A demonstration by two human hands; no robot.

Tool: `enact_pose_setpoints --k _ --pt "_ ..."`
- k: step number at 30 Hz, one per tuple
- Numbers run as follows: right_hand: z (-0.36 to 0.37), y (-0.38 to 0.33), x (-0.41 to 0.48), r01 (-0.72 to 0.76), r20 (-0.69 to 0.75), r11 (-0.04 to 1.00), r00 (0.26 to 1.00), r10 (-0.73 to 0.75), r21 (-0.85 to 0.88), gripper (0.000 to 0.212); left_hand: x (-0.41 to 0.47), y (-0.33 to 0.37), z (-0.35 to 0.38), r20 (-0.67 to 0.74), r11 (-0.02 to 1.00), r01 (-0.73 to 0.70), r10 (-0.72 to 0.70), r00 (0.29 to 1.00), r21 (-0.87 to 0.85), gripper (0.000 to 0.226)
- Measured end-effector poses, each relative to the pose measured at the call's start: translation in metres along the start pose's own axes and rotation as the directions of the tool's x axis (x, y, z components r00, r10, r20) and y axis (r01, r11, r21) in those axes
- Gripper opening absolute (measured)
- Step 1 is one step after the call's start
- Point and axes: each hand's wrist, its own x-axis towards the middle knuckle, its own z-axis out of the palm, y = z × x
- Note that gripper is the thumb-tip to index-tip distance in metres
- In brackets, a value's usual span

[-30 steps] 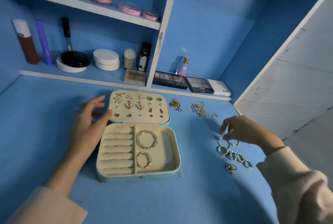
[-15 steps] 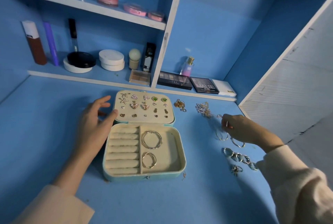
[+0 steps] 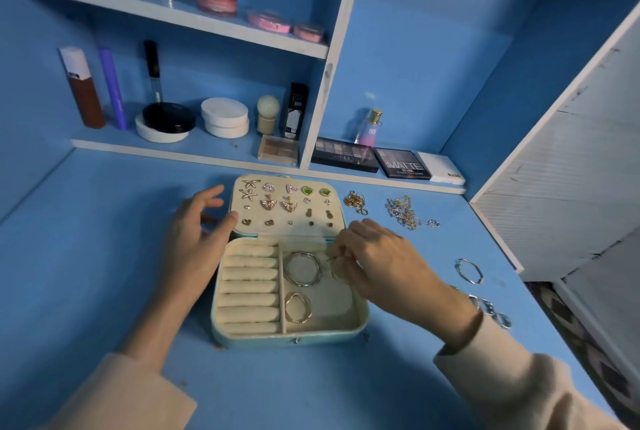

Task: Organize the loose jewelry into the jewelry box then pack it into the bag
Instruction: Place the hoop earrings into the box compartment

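Note:
An open teal jewelry box (image 3: 287,339) lies on the blue desk, its lid flat with several earrings pinned on it. Two hoop earrings, a silver one (image 3: 303,268) and a gold one (image 3: 298,307), lie in its right compartment. My right hand (image 3: 374,263) hovers over that compartment and pinches a thin hoop earring (image 3: 335,267), partly hidden by my fingers. My left hand (image 3: 199,232) rests against the box's left side with fingers relaxed and the thumb on the lid edge. Loose pieces stay on the desk: a gold chain (image 3: 356,202), a tangled chain pile (image 3: 405,211), a silver hoop (image 3: 469,271) and several rings (image 3: 491,312).
Cosmetics stand on the white shelves behind: bottles, round compacts (image 3: 225,117), eyeshadow palettes (image 3: 346,156) and a perfume bottle (image 3: 370,128). A white cabinet side (image 3: 568,166) closes the desk on the right. No bag is in view.
My right hand lifted a hoop earring from the loose rings on the right and carried it left over the box. My left hand stayed at the box's side.

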Motion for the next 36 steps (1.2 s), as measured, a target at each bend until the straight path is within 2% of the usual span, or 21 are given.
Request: enact_pose_setpoints --k 1,3,6,10,11,15,17,25,31,36 --pt "0.004 -0.001 0.0 0.004 0.003 1.0 1.0 -0.004 -0.029 0.002 0.0 0.0 0.0 0.0 1.0 0.0 0.0 1.0 0.001 0.039" --pt "0.009 -0.001 0.0 -0.012 0.027 0.997 1.0 0.015 -0.081 0.013 0.0 0.001 0.0 -0.004 1.0 0.0 0.0 1.0 -0.008 0.039" --pt "0.009 -0.003 0.001 -0.015 0.041 0.994 0.999 0.02 -0.111 0.018 -0.001 0.002 0.0 -0.002 1.0 0.002 -0.002 1.0 -0.008 0.038" --pt "0.004 -0.008 0.003 -0.027 0.039 0.993 0.999 0.032 -0.118 0.005 -0.001 0.002 0.0 -0.003 1.0 -0.002 0.002 1.0 -0.018 0.038" --pt "0.003 -0.009 0.004 -0.037 0.045 0.994 0.998 0.042 -0.1 0.007 0.0 0.002 0.0 -0.003 1.0 -0.003 0.003 1.0 -0.015 0.039" --pt "0.001 -0.016 0.008 -0.091 0.146 0.991 0.984 0.105 -0.099 0.037 0.0 0.0 0.001 -0.011 1.0 -0.016 0.016 1.0 -0.014 0.039" --pt "0.001 -0.021 0.009 -0.093 0.159 0.991 0.981 0.108 -0.096 0.045 0.0 -0.001 0.001 -0.009 1.0 -0.012 0.012 1.0 -0.015 0.039" --pt "0.003 -0.029 0.012 -0.081 0.194 0.993 0.976 0.095 -0.082 0.041 0.0 -0.001 0.0 -0.002 1.0 -0.018 0.018 1.0 -0.009 0.039" --pt "-0.009 -0.019 0.005 -0.113 0.215 0.993 0.97 0.116 -0.029 0.051 0.0 0.0 0.0 -0.004 1.0 -0.016 0.016 1.0 -0.014 0.039" --pt "-0.014 -0.016 -0.004 -0.024 0.259 0.997 0.965 0.044 -0.078 0.046 0.0 0.0 0.001 -0.007 1.0 -0.013 0.013 1.0 -0.011 0.039"
